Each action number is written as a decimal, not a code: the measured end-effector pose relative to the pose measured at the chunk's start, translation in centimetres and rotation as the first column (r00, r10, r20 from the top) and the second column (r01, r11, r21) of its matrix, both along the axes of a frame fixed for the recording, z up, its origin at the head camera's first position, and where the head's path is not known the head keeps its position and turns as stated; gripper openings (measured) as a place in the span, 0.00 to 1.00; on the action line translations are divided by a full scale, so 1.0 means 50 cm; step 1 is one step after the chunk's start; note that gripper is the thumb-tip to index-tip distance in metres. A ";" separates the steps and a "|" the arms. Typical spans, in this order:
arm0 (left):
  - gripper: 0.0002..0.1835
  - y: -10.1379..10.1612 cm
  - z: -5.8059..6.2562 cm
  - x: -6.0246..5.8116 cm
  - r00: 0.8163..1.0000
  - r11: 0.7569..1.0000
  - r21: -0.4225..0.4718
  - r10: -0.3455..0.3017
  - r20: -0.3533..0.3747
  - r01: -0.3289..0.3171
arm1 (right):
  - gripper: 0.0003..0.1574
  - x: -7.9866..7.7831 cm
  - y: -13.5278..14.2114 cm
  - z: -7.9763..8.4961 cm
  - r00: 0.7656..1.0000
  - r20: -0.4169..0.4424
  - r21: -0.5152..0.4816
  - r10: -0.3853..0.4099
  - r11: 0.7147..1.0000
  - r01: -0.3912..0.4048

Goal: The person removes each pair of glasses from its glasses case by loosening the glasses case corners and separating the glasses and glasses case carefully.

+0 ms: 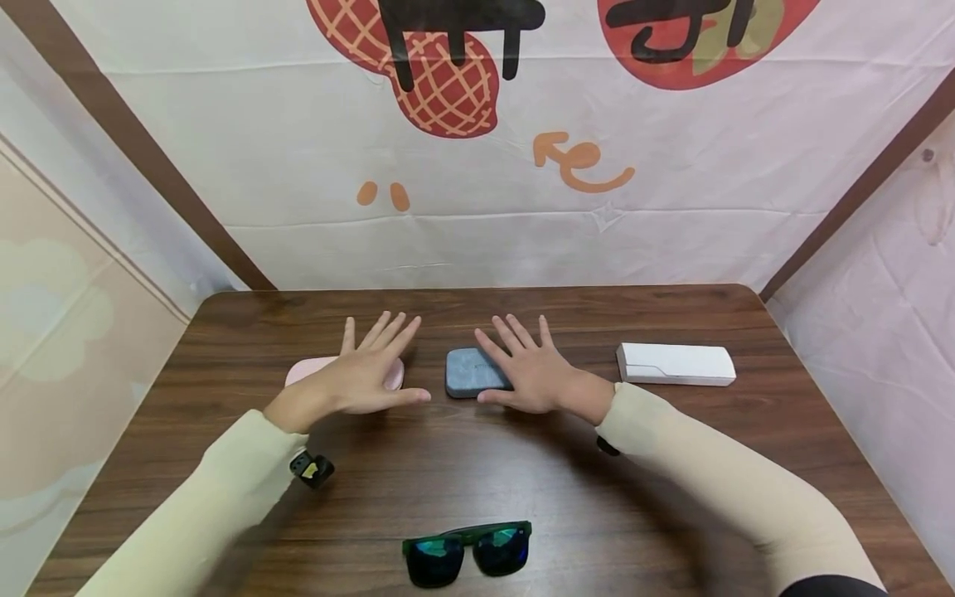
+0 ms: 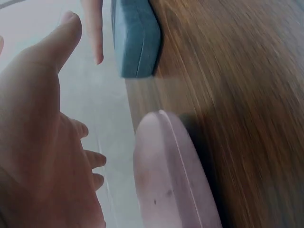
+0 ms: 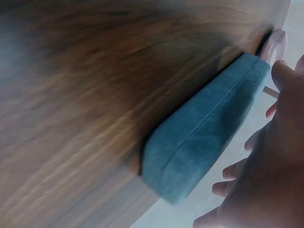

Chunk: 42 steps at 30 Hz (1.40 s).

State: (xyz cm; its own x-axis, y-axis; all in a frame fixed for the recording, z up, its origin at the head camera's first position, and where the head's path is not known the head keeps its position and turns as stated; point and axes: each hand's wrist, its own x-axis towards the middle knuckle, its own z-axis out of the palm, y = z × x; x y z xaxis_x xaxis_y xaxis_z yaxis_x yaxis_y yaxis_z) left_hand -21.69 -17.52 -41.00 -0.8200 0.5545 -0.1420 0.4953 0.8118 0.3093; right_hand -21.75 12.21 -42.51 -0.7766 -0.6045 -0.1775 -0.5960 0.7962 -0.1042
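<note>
My left hand is spread flat above a pink glasses case, covering its middle from the head camera. In the left wrist view a gap shows between that palm and the rounded pink case. Fingers fanned out, my right hand hovers over the right end of a blue-grey glasses case. The right wrist view shows this blue-grey case closed along its seam, apart from the palm. Neither hand holds anything.
Folded sunglasses with dark green frames lie near the front of the wooden table. A long white case sits to the right of my right hand. A printed cloth wall rises behind the table's back edge.
</note>
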 end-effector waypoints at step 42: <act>0.46 0.150 -0.052 -0.012 0.991 0.983 0.123 -0.134 -0.017 0.135 | 0.56 0.015 0.134 -0.041 0.990 0.140 -0.282 -0.018 0.958 0.057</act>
State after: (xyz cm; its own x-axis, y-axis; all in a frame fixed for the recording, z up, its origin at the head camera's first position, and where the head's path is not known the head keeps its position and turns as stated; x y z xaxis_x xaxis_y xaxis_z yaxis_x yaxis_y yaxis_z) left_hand -22.27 -10.02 -43.62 -0.7379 0.6724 -0.0583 0.6003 0.6934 0.3987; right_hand -21.02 18.89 -44.59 -0.7803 -0.6162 -0.1070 -0.5312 0.7433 -0.4066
